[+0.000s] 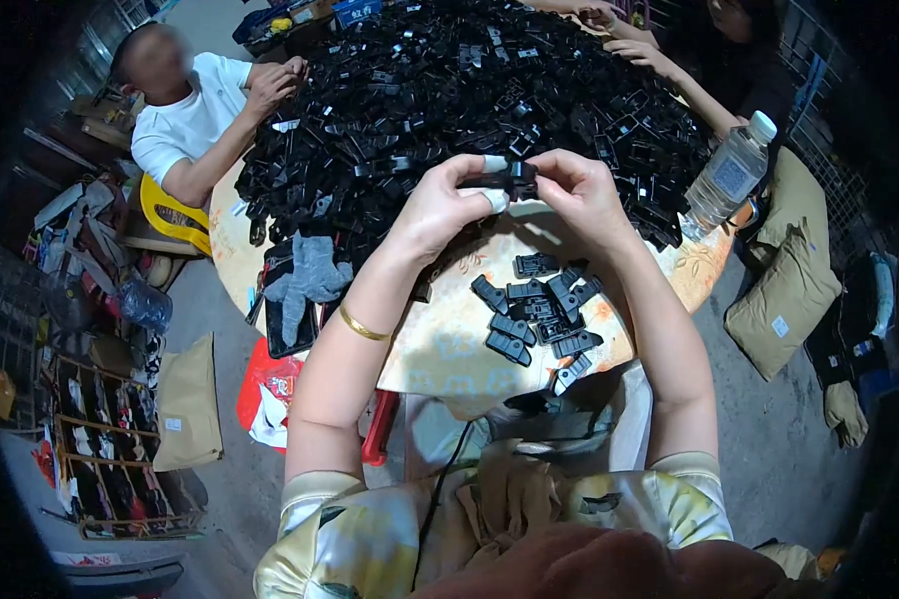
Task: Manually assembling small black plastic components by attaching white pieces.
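Over the near edge of a large heap of black plastic parts [449,95], both hands meet at one small black plastic part [521,180]. My left hand [448,205] pinches its left side with thumb and forefinger, both tips wrapped in white covers. From the other side, my right hand [584,195] grips the part between bare thumb and fingers. The part's finer shape is partly hidden by the fingertips. Below my hands, between my forearms, several similar black parts [544,307] lie in a loose cluster on the patterned round tabletop [440,354].
A grey glove [308,285] lies over a dark tray left of my forearm. On the right stands a clear bottle [731,178]. A person in a white shirt [205,110] sits far left; another person's hand [644,55] reaches in far right. Tan sacks [784,304] lie on the floor.
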`<state>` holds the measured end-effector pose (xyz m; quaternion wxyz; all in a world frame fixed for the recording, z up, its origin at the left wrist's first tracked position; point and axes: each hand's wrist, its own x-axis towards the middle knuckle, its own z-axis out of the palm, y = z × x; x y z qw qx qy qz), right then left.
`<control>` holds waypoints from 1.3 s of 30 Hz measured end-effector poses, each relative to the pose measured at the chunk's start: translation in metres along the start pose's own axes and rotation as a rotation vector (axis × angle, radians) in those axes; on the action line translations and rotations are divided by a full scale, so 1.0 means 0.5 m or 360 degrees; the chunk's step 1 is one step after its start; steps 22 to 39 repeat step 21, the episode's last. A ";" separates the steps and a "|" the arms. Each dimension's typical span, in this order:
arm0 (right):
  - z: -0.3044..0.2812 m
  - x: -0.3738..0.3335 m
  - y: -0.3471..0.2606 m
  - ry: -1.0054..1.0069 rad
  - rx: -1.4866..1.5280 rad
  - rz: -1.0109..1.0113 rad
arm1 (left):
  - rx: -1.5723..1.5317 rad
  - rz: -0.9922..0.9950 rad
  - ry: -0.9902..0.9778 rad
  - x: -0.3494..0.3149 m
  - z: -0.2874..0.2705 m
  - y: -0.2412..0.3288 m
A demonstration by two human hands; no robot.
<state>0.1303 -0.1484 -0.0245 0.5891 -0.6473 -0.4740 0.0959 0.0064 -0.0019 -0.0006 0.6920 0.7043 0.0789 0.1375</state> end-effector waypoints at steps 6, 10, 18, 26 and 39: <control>0.008 -0.003 -0.004 0.0029 -0.0092 0.0012 | 0.0151 0.0102 -0.0053 -0.004 -0.003 -0.002; 0.002 -0.001 0.005 0.0129 0.0092 -0.0044 | 0.0322 0.0086 -0.0075 -0.005 0.009 0.002; 0.014 -0.003 0.007 0.0188 -0.0011 0.0048 | 0.0550 0.0529 0.0127 0.005 0.008 -0.029; 0.014 -0.004 0.014 0.0203 -0.0270 -0.0174 | 0.0670 0.0600 0.0204 0.001 0.015 -0.030; 0.014 -0.004 0.014 0.0203 -0.0270 -0.0174 | 0.0670 0.0600 0.0204 0.001 0.015 -0.030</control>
